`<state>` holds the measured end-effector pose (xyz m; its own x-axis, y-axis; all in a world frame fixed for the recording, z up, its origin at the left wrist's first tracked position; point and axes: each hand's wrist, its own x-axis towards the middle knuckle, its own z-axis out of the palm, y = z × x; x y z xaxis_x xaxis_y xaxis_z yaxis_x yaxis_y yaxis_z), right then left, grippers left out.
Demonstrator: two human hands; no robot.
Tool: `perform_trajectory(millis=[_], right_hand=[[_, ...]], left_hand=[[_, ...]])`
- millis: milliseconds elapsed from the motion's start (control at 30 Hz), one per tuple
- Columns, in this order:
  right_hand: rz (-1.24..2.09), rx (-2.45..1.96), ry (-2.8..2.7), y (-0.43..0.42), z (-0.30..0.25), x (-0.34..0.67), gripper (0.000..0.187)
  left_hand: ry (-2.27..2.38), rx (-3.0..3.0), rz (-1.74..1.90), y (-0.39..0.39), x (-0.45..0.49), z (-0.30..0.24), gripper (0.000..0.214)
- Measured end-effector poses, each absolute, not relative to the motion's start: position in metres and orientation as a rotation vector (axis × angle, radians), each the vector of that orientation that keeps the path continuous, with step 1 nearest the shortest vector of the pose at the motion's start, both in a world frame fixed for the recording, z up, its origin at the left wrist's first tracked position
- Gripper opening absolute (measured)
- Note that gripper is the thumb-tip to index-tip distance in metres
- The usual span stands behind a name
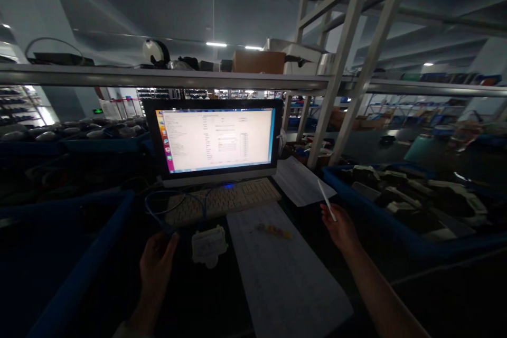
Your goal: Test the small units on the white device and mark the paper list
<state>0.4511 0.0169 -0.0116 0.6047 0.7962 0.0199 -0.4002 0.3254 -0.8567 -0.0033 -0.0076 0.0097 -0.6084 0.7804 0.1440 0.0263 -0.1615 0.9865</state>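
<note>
My right hand (341,228) is closed around a slim white pen (325,198), which points up and to the left beside a sheet of paper (303,182). On the left, my left hand (157,257) pinches the end of a blue cable (148,208) that loops in front of the keyboard (225,199); the plug is mostly hidden by the fingers. Just right of that hand lies a small pale plastic housing (209,245) with a rounded tab at its lower edge. A long printed sheet (285,274) stretches between my hands, with a small yellow object (279,231) on it.
A lit monitor (219,140) stands behind the keyboard. Blue bins flank the bench: one at the left (119,211), another at the right (340,182) filled with black-and-white devices (412,203). Overhead runs a metal shelf (198,79) carrying a cardboard box (258,62). The scene is dim.
</note>
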Motion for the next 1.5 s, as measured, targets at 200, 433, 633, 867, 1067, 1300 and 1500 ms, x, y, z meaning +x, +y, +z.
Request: perform_trajectory(millis=[200, 433, 633, 867, 1067, 1300, 1500], right_hand=[[0.830, -0.961, -0.470, 0.0184, -0.0105, 0.4505, 0.037], [0.830, -0.971, -0.503, 0.0183, -0.0112, 0.4493, 0.042], [0.817, -0.973, -0.530, 0.0170, -0.0103, 0.4476, 0.042], [0.836, -1.001, -0.527, 0.0155, -0.0085, 0.4461, 0.041], [0.834, -1.004, -0.516, 0.0148, -0.0074, 0.4466, 0.041], [0.828, -0.995, -0.524, 0.0168, -0.0104, 0.4475, 0.037], [0.811, -1.033, -0.510, 0.0194, -0.0150, 0.4518, 0.027]], left_hand=[[1.574, 0.973, 1.854, -0.0070, -0.0037, 0.0093, 0.052], [1.547, 1.001, 1.865, -0.0085, -0.0031, 0.0076, 0.050], [1.551, 0.987, 1.853, -0.0072, -0.0036, 0.0064, 0.051], [1.529, 1.007, 1.872, -0.0059, -0.0049, 0.0029, 0.051], [1.547, 1.016, 1.875, -0.0063, -0.0043, 0.0038, 0.050], [1.546, 1.024, 1.872, -0.0050, -0.0050, 0.0026, 0.048], [1.557, 1.063, 1.894, -0.0056, -0.0051, 0.0030, 0.046]])
